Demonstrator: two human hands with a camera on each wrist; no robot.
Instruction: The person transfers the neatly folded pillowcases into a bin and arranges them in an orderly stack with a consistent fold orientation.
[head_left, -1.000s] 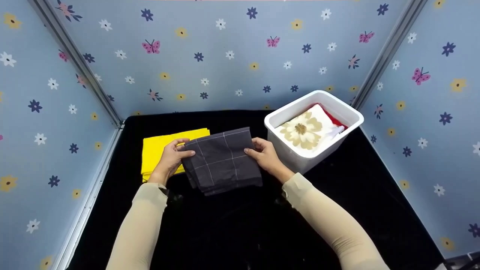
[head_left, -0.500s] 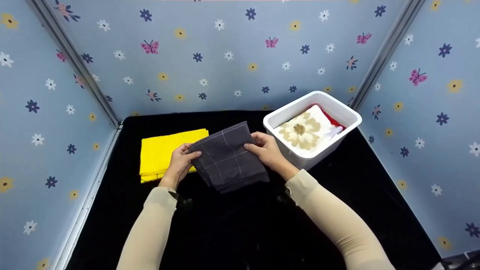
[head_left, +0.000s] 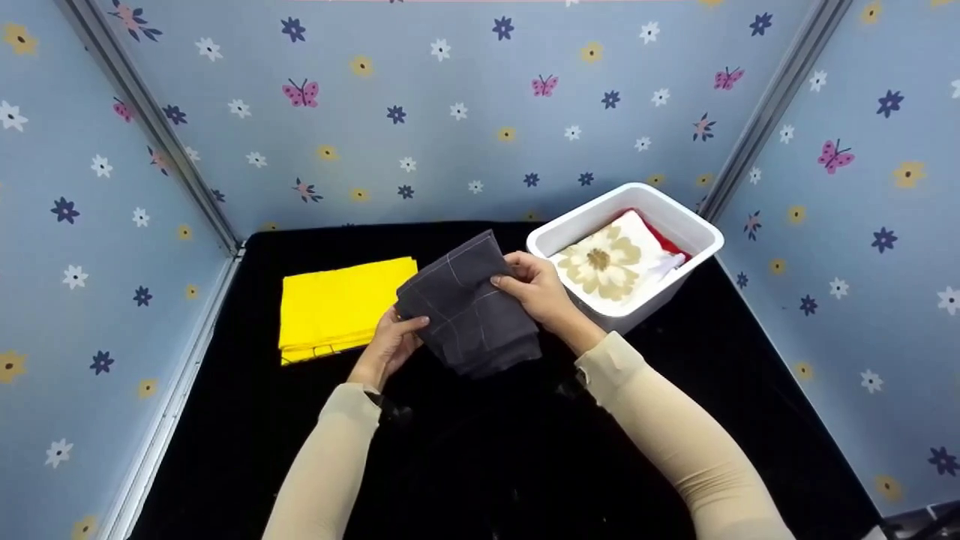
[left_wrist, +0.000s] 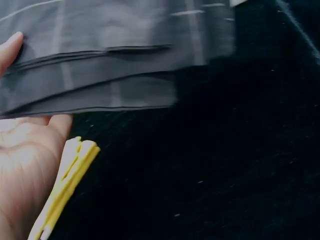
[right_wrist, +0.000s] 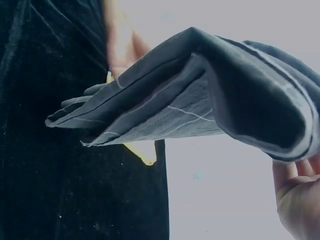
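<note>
Between my two hands is a folded dark grey cloth (head_left: pixel 480 307) with thin white check lines, held tilted above the black surface. My left hand (head_left: pixel 394 341) pinches its lower left edge, thumb on top and fingers beneath. On the opposite side my right hand (head_left: pixel 538 294) grips the right edge, thumb over the face. Several folded layers show along the cloth's edge in the left wrist view (left_wrist: pixel 115 75). From the right wrist, the cloth (right_wrist: pixel 165 110) bends into a loop near the right fingers. A folded yellow cloth (head_left: pixel 337 304) lies flat behind my left hand.
A white plastic bin (head_left: pixel 637 311) stands right of my right hand. Inside it are a white cloth with a beige flower (head_left: pixel 607 259) and a red cloth (head_left: pixel 660 231). Flower-patterned panels (head_left: pixel 450 112) enclose the black-covered table (head_left: pixel 480 465) at the back and both sides.
The grey cloth has turned, its left edge swinging down and right with my left hand. My right hand has risen slightly, still gripping. The yellow cloth and bin stay put.
</note>
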